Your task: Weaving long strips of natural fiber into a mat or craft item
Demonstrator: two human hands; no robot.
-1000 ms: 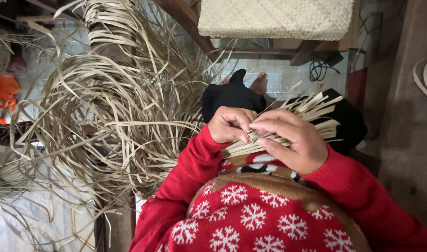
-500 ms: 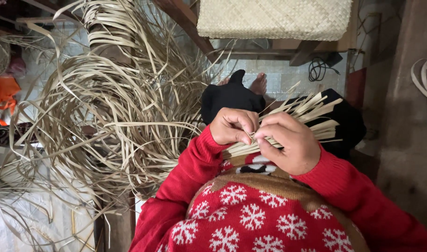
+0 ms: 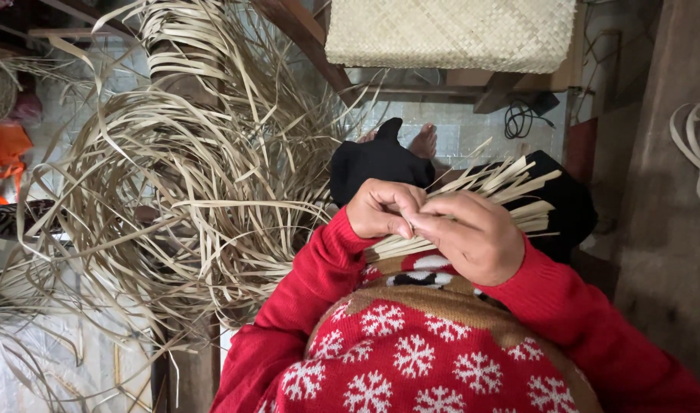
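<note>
A: Since half a second ago, right hand (image 3: 472, 241) shifts slightly left; its fingertips now meet the left hand (image 3: 380, 208).

B: Grip?

A: Both hands pinched shut on the bundle of flat straw strips (image 3: 511, 191), held over the lap, fanning rightward. Loose strip pile (image 3: 182, 176) lies left; woven mat (image 3: 449, 32) above.

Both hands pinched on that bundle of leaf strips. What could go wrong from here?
1. The left hand and right hand pinch the bundle of pale strips at one spot only; its far ends fan out loose and could slip out of order.
2. Thin strip edges run right under the fingertips; a cut looks possible.
3. The tangled heap of strips lies close by the left sleeve and could snag.
</note>
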